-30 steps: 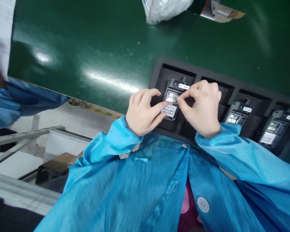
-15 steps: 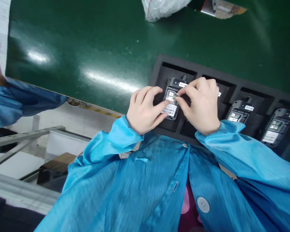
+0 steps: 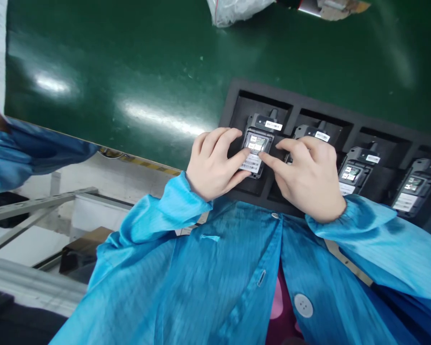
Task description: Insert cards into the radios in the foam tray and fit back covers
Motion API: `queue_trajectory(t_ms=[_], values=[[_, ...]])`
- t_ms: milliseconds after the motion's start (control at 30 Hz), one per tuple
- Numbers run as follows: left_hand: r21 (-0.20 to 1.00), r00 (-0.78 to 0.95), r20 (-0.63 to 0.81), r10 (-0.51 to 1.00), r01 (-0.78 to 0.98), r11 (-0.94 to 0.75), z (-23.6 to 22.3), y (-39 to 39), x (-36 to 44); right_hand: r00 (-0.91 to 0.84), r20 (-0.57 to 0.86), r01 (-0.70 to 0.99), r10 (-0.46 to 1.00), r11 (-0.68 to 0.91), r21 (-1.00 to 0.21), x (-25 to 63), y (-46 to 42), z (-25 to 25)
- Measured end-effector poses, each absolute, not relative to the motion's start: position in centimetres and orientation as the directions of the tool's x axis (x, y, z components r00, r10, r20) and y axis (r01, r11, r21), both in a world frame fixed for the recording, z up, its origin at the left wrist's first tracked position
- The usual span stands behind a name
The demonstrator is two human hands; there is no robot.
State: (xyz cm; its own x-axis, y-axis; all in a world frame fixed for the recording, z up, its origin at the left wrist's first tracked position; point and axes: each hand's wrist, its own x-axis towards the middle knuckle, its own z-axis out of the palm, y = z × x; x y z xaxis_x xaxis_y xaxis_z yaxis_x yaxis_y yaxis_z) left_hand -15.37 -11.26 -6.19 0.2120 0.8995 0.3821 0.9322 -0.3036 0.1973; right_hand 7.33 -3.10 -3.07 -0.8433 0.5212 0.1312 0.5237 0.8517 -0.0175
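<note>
A dark handheld device [image 3: 266, 141] lies in a compartment of the black foam tray [image 3: 233, 96]. Its battery bay is uncovered, showing metal card slots and a white barcode label. My left hand [image 3: 215, 165] rests at its left side, fingers apart, one tip touching the bay near the slots. From the right, my right hand [image 3: 311, 179] reaches in with the index finger stretched onto the bay's lower edge and the other fingers loosely bent. I see nothing held in either hand.
More such devices lie in the tray to the right: one partly behind my right hand, another device [image 3: 355, 167], and a further device [image 3: 413, 187]. A clear plastic bag [image 3: 226, 12] sits at the far edge of the green table [image 3: 111, 62]. Another person's blue sleeve [image 3: 39, 148] is at left.
My right hand has changed from a thumb-and-finger pinch over the card slots to a stretched index finger lower on the bay. It has shifted right and toward me; my left hand stays nearly still.
</note>
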Motion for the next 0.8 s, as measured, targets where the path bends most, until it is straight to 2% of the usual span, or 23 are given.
queue_trajectory(t_ms=[167, 567, 800], values=[[0.210, 0.218, 0.363, 0.906, 0.928, -0.308, -6.1, -11.3, -15.5, -0.852, 0.101, 0.515, 0.514, 0.857, -0.012, 7.3, -3.0, -2.6], [0.241, 0.235, 0.323, 0.917, 0.916, -0.320, -5.8, -10.6, -15.7, -0.802, 0.023, 0.597, 0.597, 0.802, -0.034, 6.2, -2.5, -2.2], [0.201, 0.257, 0.286, 0.923, 0.926, -0.320, -6.0, -9.4, -15.5, -0.793, 0.003, 0.608, 0.609, 0.792, -0.061, 5.9, -2.5, -2.0]])
